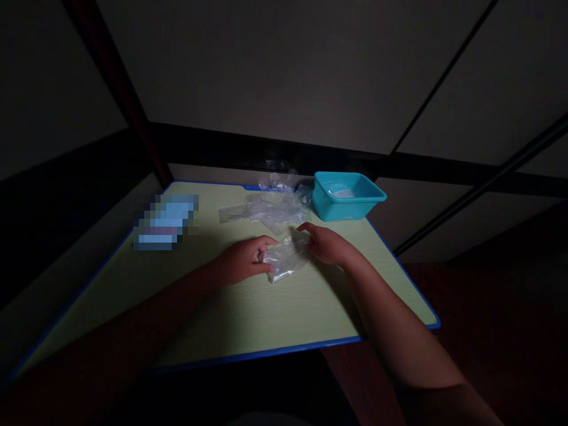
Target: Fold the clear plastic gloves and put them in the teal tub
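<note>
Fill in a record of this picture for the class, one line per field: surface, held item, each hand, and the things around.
Surface: pale table with blue edging
Held item: clear plastic bag, crinkled
Left hand: at the bag's left end, thumb and index finger apart
Right hand: at the bag's right end, index finger extended
Behind: loose clear plastic pile
Back right: teal plastic basket, clear plastic inside
Left: pixelated bluish object, unidentifiable
</note>
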`<state>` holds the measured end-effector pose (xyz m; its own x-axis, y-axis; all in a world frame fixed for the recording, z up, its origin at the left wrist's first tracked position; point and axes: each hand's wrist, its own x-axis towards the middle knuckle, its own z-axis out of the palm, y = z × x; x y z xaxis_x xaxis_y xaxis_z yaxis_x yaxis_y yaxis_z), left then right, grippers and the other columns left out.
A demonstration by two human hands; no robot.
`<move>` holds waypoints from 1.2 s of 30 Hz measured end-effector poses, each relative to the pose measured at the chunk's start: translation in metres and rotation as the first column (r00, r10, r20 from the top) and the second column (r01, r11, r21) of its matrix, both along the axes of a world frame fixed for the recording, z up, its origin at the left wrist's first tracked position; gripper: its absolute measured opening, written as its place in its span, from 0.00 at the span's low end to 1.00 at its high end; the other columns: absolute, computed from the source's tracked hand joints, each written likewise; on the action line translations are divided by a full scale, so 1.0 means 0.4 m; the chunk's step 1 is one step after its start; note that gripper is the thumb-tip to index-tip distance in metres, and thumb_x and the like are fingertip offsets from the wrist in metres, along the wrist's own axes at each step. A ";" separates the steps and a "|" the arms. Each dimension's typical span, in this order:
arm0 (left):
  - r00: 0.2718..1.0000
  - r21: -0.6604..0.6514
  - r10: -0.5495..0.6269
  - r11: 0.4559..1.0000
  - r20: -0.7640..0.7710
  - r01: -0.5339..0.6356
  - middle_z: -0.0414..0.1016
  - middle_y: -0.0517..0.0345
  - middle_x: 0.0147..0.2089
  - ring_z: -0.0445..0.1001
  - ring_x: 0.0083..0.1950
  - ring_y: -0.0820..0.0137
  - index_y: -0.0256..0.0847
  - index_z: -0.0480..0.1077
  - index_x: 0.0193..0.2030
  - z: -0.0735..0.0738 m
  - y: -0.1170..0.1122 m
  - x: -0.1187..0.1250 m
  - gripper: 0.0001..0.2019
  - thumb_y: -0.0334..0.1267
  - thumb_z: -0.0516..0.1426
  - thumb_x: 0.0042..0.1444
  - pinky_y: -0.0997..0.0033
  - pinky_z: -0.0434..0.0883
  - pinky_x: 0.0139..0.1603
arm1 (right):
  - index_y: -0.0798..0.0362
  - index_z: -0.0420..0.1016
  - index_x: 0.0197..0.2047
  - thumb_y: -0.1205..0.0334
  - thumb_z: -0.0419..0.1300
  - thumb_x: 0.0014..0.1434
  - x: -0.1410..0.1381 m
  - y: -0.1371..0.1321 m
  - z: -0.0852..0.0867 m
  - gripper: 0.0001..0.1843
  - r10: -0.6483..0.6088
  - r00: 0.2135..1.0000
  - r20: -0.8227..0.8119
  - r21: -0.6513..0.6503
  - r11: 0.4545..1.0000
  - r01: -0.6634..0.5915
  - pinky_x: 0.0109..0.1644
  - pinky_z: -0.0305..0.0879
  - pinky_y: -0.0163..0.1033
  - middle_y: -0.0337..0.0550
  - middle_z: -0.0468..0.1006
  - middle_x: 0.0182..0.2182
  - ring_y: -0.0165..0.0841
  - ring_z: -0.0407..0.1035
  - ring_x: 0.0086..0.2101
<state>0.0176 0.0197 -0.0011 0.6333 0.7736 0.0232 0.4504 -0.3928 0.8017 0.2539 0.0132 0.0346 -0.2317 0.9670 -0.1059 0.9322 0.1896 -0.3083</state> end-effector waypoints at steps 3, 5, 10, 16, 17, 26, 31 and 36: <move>1.000 0.011 0.008 1.000 -0.006 -0.008 0.66 0.63 0.34 0.61 0.27 0.74 0.41 0.66 0.53 -0.003 -0.001 0.000 0.25 0.43 0.62 0.48 0.75 0.58 0.30 | 0.54 0.66 0.59 0.73 0.55 0.54 0.001 0.001 -0.001 0.27 -0.011 1.000 0.021 0.022 1.000 0.010 0.31 0.55 0.32 0.45 0.79 0.32 0.32 0.69 0.29; 1.000 0.040 0.016 0.999 -0.022 -0.015 0.68 0.62 0.35 0.62 0.28 0.73 0.41 0.67 0.53 -0.006 -0.002 0.001 0.26 0.42 0.63 0.47 0.76 0.58 0.30 | 0.53 0.66 0.59 0.73 0.54 0.55 0.001 0.001 -0.001 0.27 -0.029 0.999 0.045 0.027 0.999 0.028 0.30 0.54 0.33 0.46 0.80 0.33 0.33 0.69 0.29; 0.995 0.121 0.062 0.991 -0.082 -0.052 0.71 0.60 0.36 0.66 0.31 0.70 0.42 0.67 0.53 -0.008 -0.009 0.008 0.26 0.42 0.64 0.46 0.75 0.58 0.31 | 0.52 0.65 0.59 0.70 0.54 0.57 -0.002 0.004 -0.003 0.26 -0.080 0.989 0.127 0.040 0.996 0.076 0.31 0.54 0.34 0.51 0.80 0.40 0.37 0.72 0.34; 0.983 0.184 0.084 0.982 -0.161 -0.054 0.73 0.58 0.38 0.71 0.36 0.66 0.42 0.67 0.54 0.000 -0.014 0.016 0.24 0.41 0.63 0.49 0.72 0.62 0.35 | 0.52 0.66 0.58 0.69 0.55 0.56 0.002 0.003 -0.005 0.25 -0.021 0.995 0.100 0.027 0.999 0.018 0.32 0.55 0.34 0.48 0.80 0.37 0.36 0.72 0.34; 0.980 0.196 0.086 0.979 -0.177 -0.050 0.73 0.58 0.38 0.72 0.38 0.64 0.42 0.67 0.54 0.001 -0.015 0.017 0.24 0.41 0.63 0.49 0.71 0.63 0.37 | 0.52 0.67 0.58 0.70 0.55 0.55 0.003 0.003 -0.005 0.26 -0.017 0.995 0.101 0.027 1.000 0.014 0.32 0.54 0.33 0.47 0.80 0.36 0.35 0.72 0.33; 0.963 0.344 0.092 0.939 -0.253 0.001 0.71 0.51 0.49 0.72 0.48 0.60 0.40 0.66 0.55 -0.005 -0.026 0.023 0.23 0.39 0.62 0.52 0.65 0.67 0.48 | 0.52 0.67 0.57 0.71 0.56 0.54 0.001 0.008 -0.009 0.26 -0.029 0.984 0.174 0.014 1.000 0.027 0.33 0.55 0.34 0.51 0.80 0.42 0.38 0.73 0.37; 0.951 0.379 0.108 0.925 -0.291 0.011 0.71 0.53 0.50 0.72 0.49 0.61 0.41 0.65 0.56 -0.003 -0.035 0.025 0.23 0.40 0.61 0.53 0.65 0.68 0.49 | 0.50 0.67 0.57 0.70 0.55 0.56 0.000 0.008 -0.010 0.24 -0.052 0.985 0.164 0.002 0.999 0.052 0.32 0.54 0.35 0.49 0.80 0.39 0.38 0.73 0.37; 0.940 0.382 0.122 0.924 -0.318 0.009 0.70 0.53 0.50 0.73 0.49 0.60 0.42 0.65 0.57 0.001 -0.040 0.027 0.24 0.40 0.61 0.54 0.65 0.69 0.48 | 0.52 0.67 0.56 0.66 0.56 0.57 0.001 0.009 -0.008 0.23 -0.081 0.984 0.160 0.009 0.997 0.081 0.31 0.53 0.35 0.51 0.80 0.40 0.39 0.72 0.36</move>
